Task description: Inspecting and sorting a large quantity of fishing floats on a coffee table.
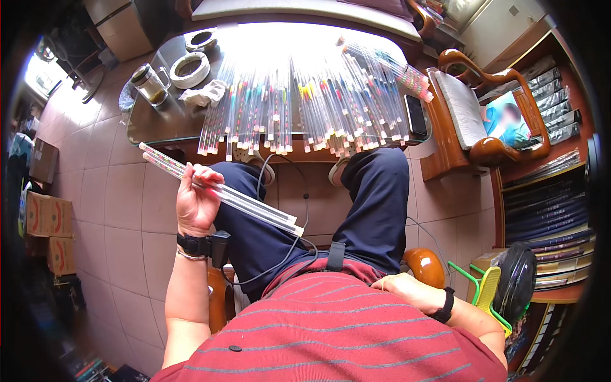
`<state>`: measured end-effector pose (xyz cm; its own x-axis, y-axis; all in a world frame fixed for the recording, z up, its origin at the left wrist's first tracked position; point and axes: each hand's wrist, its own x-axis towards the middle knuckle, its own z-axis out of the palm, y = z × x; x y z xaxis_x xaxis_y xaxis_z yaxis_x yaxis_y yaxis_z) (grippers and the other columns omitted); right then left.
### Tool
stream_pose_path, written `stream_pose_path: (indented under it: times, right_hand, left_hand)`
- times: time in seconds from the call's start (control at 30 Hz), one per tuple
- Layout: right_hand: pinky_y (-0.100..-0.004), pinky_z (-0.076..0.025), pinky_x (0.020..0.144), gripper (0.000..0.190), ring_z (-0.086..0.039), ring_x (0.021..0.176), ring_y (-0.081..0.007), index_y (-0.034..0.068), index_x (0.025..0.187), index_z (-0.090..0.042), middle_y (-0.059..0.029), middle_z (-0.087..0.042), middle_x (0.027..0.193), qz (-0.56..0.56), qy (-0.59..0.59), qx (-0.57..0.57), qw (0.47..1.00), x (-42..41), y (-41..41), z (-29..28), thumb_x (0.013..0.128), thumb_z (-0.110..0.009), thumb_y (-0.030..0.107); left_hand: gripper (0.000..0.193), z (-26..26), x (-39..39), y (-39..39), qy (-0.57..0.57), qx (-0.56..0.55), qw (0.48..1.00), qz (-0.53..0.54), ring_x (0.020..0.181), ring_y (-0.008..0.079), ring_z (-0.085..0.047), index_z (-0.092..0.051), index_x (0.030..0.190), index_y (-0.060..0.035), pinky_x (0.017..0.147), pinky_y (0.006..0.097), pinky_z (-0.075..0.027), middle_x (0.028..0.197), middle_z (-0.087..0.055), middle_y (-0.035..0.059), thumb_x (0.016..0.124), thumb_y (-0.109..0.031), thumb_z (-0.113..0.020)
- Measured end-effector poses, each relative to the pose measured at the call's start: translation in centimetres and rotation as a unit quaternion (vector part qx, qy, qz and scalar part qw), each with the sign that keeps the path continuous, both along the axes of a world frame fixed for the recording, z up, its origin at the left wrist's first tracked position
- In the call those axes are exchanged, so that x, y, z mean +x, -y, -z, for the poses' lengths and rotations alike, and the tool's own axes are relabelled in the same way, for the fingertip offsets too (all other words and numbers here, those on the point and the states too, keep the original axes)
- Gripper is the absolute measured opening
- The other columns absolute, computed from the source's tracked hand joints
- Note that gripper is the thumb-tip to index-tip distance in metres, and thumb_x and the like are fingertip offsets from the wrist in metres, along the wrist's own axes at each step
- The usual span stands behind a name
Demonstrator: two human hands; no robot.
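Note:
My left hand (196, 200) is closed around a few clear plastic tubes (260, 210), held at a slant above my left thigh. Slim rods with coloured bands, which look like fishing floats, show inside them. My right hand (403, 288) rests at my waist by the hem of the red striped shirt (324, 324); its fingers are partly hidden. Before me, many similar tubes (274, 114) lie side by side on a glass-topped table (160, 122), their pale-capped ends jutting past its near edge. Glare washes out their far ends.
On the table's left stand a lidded glass mug (152, 87), a white ring-shaped roll (190, 70) and crumpled plastic (205, 93). A phone (416, 115) and a bundle of tubes (410, 79) lie right. A cable (305, 196) hangs between my legs. A wooden armchair (441, 143) stands right.

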<state>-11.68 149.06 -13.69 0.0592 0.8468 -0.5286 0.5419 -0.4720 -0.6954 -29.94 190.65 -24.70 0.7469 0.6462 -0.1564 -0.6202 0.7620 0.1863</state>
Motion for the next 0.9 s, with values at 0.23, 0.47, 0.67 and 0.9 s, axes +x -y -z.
stream_pose_path:
  times: [0.23, 0.47, 0.67, 0.9]
  right_hand:
    - [-0.0399, -0.054, 0.071, 0.014, -0.068, 0.078, -0.0315, 0.004, 0.090, -0.068, -0.0150, -0.069, 0.084, 0.100, 0.106, 0.122, 0.982, -1.8, 0.4, 3.8, 0.089, -0.065, 0.018]
    - [-0.0412, -0.048, 0.071, 0.021, -0.060, 0.078, -0.0324, 0.006, 0.089, -0.060, -0.0137, -0.058, 0.078, 0.152, 0.072, 0.222, 0.960, -1.8, -0.8, 2.7, 0.087, -0.067, 0.026]
    - [-0.0420, -0.051, 0.081, 0.036, -0.065, 0.095, -0.0359, -0.002, 0.100, -0.068, -0.0204, -0.069, 0.096, 0.120, -0.013, 0.125, 0.985, -1.3, 0.8, 3.7, 0.087, -0.067, 0.031]
    - [-0.0422, -0.052, 0.085, 0.044, -0.066, 0.097, -0.0360, -0.004, 0.102, -0.069, -0.0218, -0.070, 0.099, 0.090, -0.027, 0.062, 0.994, -1.5, 2.5, 4.3, 0.087, -0.068, 0.037]
  left_hand:
    - [0.030, 0.4, 1.1, -0.1, 0.007, -0.025, 0.999, 0.031, 0.075, 0.0132, -0.052, -0.046, 0.079, -0.0079, 0.085, 0.0335, -0.045, 0.074, -0.047, 0.0011, 0.105, -0.023, -0.050]
    - [0.028, 0.9, 0.3, -0.9, 0.027, -0.004, 0.996, 0.089, 0.071, 0.0136, -0.040, -0.038, 0.077, -0.0104, 0.078, 0.0333, -0.040, 0.073, -0.037, 0.0005, 0.105, -0.010, -0.044]
    - [0.038, 3.1, -0.6, -1.3, -0.053, 0.085, 0.989, 0.106, 0.074, 0.0098, -0.058, -0.045, 0.120, 0.0058, 0.068, 0.0220, -0.054, 0.100, -0.056, 0.0118, 0.097, -0.019, -0.062]
    - [0.018, 0.4, 0.9, 0.6, -0.102, 0.111, 0.984, 0.094, 0.068, 0.0091, -0.050, -0.053, 0.100, 0.0023, 0.062, 0.0226, -0.046, 0.092, -0.055, 0.0092, 0.096, -0.013, -0.060]
